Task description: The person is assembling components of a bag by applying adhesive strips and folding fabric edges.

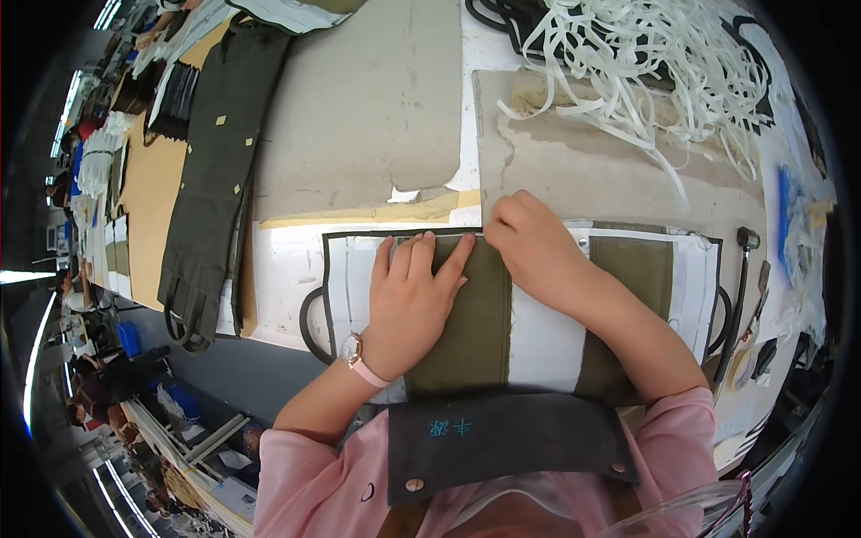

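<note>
A sewn bag panel (466, 332) lies before me, olive green and white, with dark binding along its far edge and dark loop handles at both sides. My left hand (408, 300) rests on it with fingers stretched out, the fingertips at the bound far edge. A watch with a pink strap (357, 357) is on that wrist. Just right of it, my right hand (531, 240) is closed, thumb and fingers pinched together at the same edge. What sits between those fingertips is hidden by the hand. A metal snap (583, 242) shows on the panel beside the right wrist.
A pile of white strips (655, 72) covers the far right. Dark green fabric bag pieces (215, 170) lie stacked at left. Grey board (359, 108) covers the table beyond the panel. A black-handled tool (743, 269), scissors (759, 300) and a tape roll (743, 368) lie at right.
</note>
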Action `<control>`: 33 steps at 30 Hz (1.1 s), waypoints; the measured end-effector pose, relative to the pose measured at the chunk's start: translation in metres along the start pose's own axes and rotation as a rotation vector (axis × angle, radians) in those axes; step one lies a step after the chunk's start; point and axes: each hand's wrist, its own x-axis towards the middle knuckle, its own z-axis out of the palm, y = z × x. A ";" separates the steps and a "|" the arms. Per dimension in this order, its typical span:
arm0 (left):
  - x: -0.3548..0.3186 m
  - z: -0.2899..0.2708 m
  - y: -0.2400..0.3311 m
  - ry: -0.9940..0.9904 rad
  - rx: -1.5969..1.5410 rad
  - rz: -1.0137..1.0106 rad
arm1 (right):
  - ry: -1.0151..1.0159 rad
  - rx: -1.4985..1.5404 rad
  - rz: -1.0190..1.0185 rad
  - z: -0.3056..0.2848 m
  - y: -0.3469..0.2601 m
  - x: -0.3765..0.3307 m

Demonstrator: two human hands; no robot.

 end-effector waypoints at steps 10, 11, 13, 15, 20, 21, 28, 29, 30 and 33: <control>0.000 0.004 0.001 0.035 -0.035 -0.011 | 0.028 -0.217 -0.233 0.001 0.000 -0.012; 0.001 0.004 0.000 0.031 -0.035 -0.005 | 0.031 -0.217 -0.227 0.003 0.002 -0.011; 0.002 0.005 -0.002 0.032 0.038 0.006 | 0.022 0.048 -0.071 0.007 0.005 -0.009; 0.002 0.004 -0.005 0.043 0.066 0.000 | 0.060 0.060 -0.049 0.012 0.006 -0.008; -0.004 -0.003 -0.011 0.024 0.147 -0.065 | 0.048 -0.045 -0.127 0.009 0.002 -0.008; -0.004 -0.005 -0.009 0.052 0.186 -0.042 | 0.055 -0.041 -0.112 0.010 0.002 -0.009; -0.005 0.014 0.012 -0.002 0.232 -0.151 | 0.059 -0.038 -0.070 0.013 0.004 -0.010; -0.002 0.012 0.018 0.013 0.191 -0.160 | 0.063 -0.043 -0.083 0.014 0.002 -0.010; -0.002 0.011 0.022 0.067 0.273 -0.095 | 0.050 -0.073 -0.082 0.016 0.000 -0.010; -0.005 0.015 0.018 0.073 0.227 -0.133 | 0.140 -0.057 -0.033 0.024 -0.002 -0.012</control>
